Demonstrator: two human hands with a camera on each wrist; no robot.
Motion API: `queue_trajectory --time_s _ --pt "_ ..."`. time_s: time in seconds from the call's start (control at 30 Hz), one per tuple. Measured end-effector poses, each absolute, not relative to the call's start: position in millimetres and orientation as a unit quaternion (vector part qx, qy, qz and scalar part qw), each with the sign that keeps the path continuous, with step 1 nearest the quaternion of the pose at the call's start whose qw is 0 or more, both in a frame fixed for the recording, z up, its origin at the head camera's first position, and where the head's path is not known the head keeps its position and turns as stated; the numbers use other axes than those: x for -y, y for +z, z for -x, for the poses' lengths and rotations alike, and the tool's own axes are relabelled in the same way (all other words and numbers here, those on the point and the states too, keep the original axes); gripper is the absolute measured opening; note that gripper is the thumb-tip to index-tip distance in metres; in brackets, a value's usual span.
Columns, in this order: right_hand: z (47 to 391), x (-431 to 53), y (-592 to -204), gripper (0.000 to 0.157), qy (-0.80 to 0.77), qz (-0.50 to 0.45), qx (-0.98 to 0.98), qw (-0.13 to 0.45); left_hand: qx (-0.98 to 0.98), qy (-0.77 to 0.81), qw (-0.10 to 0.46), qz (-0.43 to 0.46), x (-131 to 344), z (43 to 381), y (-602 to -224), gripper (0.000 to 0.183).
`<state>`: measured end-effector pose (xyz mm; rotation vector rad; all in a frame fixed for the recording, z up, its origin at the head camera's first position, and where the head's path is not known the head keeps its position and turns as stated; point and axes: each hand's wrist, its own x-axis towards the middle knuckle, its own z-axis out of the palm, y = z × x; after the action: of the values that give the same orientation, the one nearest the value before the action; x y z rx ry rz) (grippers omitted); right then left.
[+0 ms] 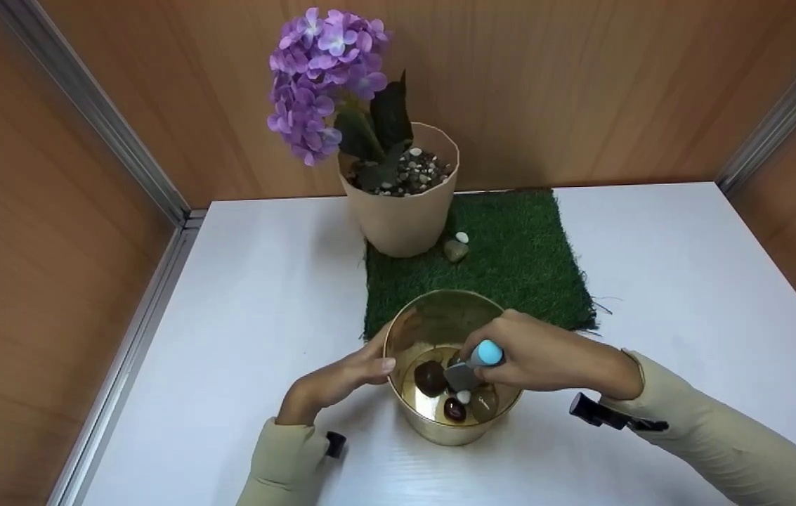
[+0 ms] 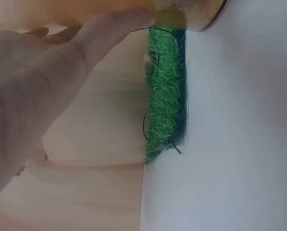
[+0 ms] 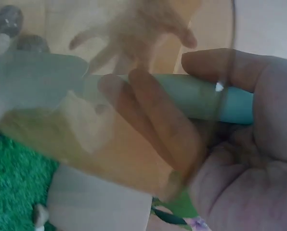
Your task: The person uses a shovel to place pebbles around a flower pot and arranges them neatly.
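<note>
A see-through amber bowl (image 1: 450, 430) stands on the white table, in front of the grass mat, with several stones in it. My left hand (image 1: 348, 371) rests against the bowl's left side. Through the tinted wall, the right wrist view shows that hand's spread, fairly straight fingers. My right hand (image 1: 531, 351) reaches over the right rim and grips the blue-ended handle (image 1: 487, 353) of a small trowel. The trowel's grey blade (image 1: 461, 377) points down among the stones. Around it lie a dark brown stone (image 1: 430, 378), a small dark red stone (image 1: 454, 409) and a brownish stone (image 1: 483, 403).
Behind the bowl lies a green artificial grass mat (image 1: 510, 239). A beige pot (image 1: 401, 218) with purple flowers (image 1: 324, 77) stands at its back left. Beside the pot sit a grey-brown stone (image 1: 455, 251) and a white pebble (image 1: 462, 237). Wooden panels (image 1: 580, 91) enclose the table.
</note>
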<state>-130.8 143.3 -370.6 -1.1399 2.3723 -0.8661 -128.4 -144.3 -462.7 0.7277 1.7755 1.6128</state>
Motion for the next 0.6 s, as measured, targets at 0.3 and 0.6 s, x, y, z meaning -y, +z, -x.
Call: queue_trajectory --time_s 0.3,0.6 --pt "132.1 -138.7 -370.6 0.018 -0.318 0.394 -0.839 0.200 -0.675 0.609 0.310 -0.280 144.0 128.4 -462.3 0.068" --pt "131.9 -133.2 -374.0 0.017 -0.334 0.398 -0.822 0.231 -0.673 0.613 0.307 -0.277 143.8 127.6 -461.7 0.066"
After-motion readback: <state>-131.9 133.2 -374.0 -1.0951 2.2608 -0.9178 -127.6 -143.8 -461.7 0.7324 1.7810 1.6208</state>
